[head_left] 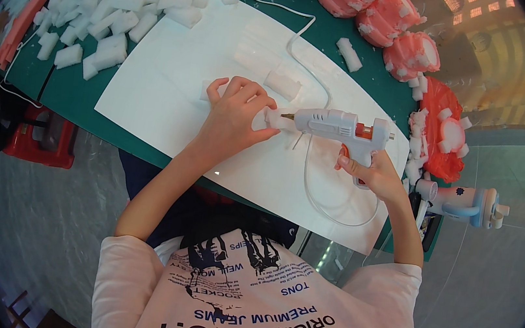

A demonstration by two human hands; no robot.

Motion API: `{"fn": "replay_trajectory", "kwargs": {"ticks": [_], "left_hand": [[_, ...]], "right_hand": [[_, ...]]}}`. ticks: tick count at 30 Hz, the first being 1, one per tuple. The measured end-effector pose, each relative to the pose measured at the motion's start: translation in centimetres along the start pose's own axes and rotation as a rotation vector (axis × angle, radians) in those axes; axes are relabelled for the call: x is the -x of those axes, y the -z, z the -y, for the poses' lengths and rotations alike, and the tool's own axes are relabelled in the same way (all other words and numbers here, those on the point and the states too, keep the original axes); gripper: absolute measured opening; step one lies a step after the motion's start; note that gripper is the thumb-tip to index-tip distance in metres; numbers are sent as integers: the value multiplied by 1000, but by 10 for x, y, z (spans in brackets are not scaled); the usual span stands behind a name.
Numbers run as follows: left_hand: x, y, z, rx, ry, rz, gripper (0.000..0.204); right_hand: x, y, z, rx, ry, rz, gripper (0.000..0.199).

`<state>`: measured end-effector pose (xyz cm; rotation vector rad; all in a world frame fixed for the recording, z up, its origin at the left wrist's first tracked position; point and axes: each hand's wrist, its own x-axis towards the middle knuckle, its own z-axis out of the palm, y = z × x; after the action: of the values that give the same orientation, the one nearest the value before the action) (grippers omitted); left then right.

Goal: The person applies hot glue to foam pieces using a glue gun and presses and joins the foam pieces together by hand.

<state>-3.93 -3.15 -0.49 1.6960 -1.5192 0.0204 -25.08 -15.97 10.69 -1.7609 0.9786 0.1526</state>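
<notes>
A pale T-shirt (259, 295) with black and blue print lay nearest the camera, filling the near middle. Beyond it stretched the green bench (110, 125), much of its middle covered by a large white sheet (154, 85). A heap of white foam pieces (132, 0) crowded the far left, and pink bundles (386, 12) speckled with white bits lined the far right. A red stool (48, 144) stood at the left, below the bench. The hands were apart: the right hand (376, 173) was wrapped round the handle of a white glue gun (326, 123), its nozzle pointing left, while the left hand (238, 105) was over the sheet's middle. A blue-and-white bottle (457, 204) was at the right, by the bench's end. A white foam block (283, 86) lay on the sheet just beyond the left hand. Smallest was the foam piece (260, 122) pinched between left thumb and fingers, right by the nozzle; whether they touched could not be told.
</notes>
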Motion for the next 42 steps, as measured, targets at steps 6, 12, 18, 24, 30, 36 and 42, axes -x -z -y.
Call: {"fn": "replay_trajectory", "kwargs": {"ticks": [6,12,18,24,30,36,42], "left_hand": [[0,2,0,-5,2,3,31],[0,1,0,-4,8,-8,31],[0,0,1,4,3,-18,32],[1,0,0,15,32,-12,32],[1,-1,1,14,13,-37,31],[1,-1,1,16,12,-36,30],[1,-1,1,0,34,-20,31]], "right_hand": [[1,-5,5,3,10,-55,42],[7,3,-3,-19,-27,-112,43],[6,5,-8,-23,52,-117,41],[7,-1,4,35,82,11,32],[-3,-9,0,13,118,6,19],[0,-8,1,67,72,-43,23],[7,-5,2,34,-7,-93,29]]}}
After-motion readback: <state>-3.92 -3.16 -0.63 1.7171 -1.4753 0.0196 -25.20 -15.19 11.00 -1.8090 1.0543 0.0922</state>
